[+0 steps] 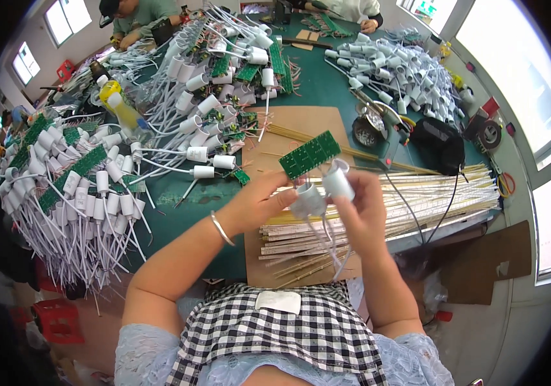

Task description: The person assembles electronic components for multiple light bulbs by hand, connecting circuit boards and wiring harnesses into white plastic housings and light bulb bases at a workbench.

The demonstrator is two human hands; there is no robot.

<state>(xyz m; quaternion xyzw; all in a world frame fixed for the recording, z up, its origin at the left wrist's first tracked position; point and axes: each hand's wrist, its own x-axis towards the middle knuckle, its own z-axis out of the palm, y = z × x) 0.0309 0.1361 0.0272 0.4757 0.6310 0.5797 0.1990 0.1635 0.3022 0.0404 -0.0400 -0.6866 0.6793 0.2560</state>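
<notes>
1. The right hand (367,209) pinches the right socket (339,183), a white cup, between thumb and fingers; the socket sits at the hand's left, its open end up.
2. The left hand (256,202) is half curled, thumb pointing right to the left socket (309,201), forefinger at the lower left corner of the green board (309,155). Blur hides which of the two it grips, so I cannot tell.
3. The board is tilted, right end higher, above both sockets and between the hands, up and right of the left hand, up and left of the right.
4. White leads (333,248) hang from the sockets below the hands.
5. A bracelet (222,229) circles the left wrist.
6. Beneath the hands lies cardboard (323,120), with pale strips (417,202) stacked across it toward the right.
7. Beyond, on the green table (320,77), stand a metal bowl (365,132) and a black bag (439,143).
8. Socket heaps lie left (82,186), in the middle (217,83) and at far right (404,71); a yellow bottle (109,94) stands between the first two.
9. Two co-workers, one at far left (143,19), one opposite (359,11), sit across the table.
</notes>
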